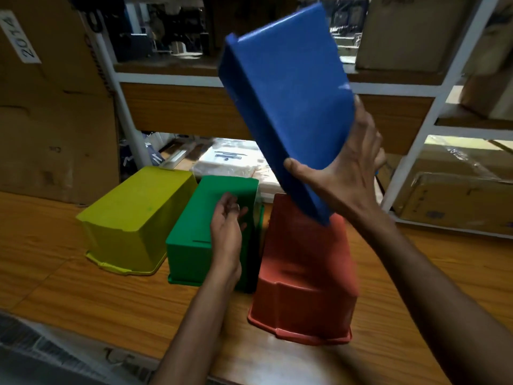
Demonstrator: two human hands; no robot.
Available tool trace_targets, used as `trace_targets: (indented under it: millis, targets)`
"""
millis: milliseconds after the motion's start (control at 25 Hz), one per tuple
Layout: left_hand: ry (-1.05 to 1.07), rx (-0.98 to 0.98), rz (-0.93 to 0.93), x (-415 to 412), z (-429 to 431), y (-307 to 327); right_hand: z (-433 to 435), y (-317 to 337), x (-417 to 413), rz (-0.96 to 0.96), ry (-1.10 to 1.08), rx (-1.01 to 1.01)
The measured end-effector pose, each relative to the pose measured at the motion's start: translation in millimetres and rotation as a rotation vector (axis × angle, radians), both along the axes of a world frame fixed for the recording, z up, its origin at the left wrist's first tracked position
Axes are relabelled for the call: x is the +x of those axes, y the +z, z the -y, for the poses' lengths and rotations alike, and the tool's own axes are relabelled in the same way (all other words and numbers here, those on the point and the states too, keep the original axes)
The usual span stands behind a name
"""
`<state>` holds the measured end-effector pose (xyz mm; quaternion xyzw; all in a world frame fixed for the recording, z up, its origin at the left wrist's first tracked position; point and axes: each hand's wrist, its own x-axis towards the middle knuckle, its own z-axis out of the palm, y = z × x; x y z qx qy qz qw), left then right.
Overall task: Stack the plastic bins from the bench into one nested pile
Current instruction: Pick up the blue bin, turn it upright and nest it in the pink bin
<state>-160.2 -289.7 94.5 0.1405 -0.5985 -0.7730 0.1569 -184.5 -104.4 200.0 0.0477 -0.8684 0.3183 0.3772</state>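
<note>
Three plastic bins lie upside down side by side on the wooden bench (50, 262): a yellow bin (133, 218) on the left, a green bin (200, 234) in the middle, an orange-red bin (305, 273) on the right. A blue bin (288, 107) is raised and tilted above the orange-red one, its lower corner just over that bin's top. My right hand (344, 176) grips the blue bin at its lower end. Over the green bin hovers my left hand (226, 226), palm up, fingers loosely curled, holding nothing.
A white metal shelf frame (427, 120) with wooden boards stands behind the bench. Cardboard boxes (50, 120) fill the left and the right shelves. A plastic-wrapped white package (227, 162) lies behind the bins.
</note>
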Motion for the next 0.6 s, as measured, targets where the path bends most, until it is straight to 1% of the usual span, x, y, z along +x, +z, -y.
trace_targets:
  millis: [120, 200, 240, 320, 400, 440, 520, 600]
  targets:
    - [-0.051, -0.099, -0.087, -5, -11, 29, -23, 5, 15, 0.034, 0.190, -0.273]
    - [-0.083, -0.132, -0.159, -15, -15, 42, -34, 3, 24, 0.112, 0.340, -0.464]
    - [-0.083, -0.143, -0.178, -22, -16, 45, -37, 0, 26, 0.156, 0.386, -0.543]
    - [-0.065, -0.162, -0.180, -33, -12, 44, -42, -9, 26, 0.215, 0.408, -0.654]
    - [-0.073, -0.160, -0.198, -39, -7, 39, -50, -17, 26, 0.249, 0.415, -0.681]
    - [-0.075, -0.137, -0.204, -38, -6, 37, -53, -20, 27, 0.269, 0.427, -0.649]
    - [-0.059, -0.104, -0.205, -40, -5, 32, -58, -24, 32, 0.294, 0.471, -0.536]
    - [-0.045, -0.080, -0.181, -47, -3, 25, -57, -24, 39, 0.275, 0.501, -0.426]
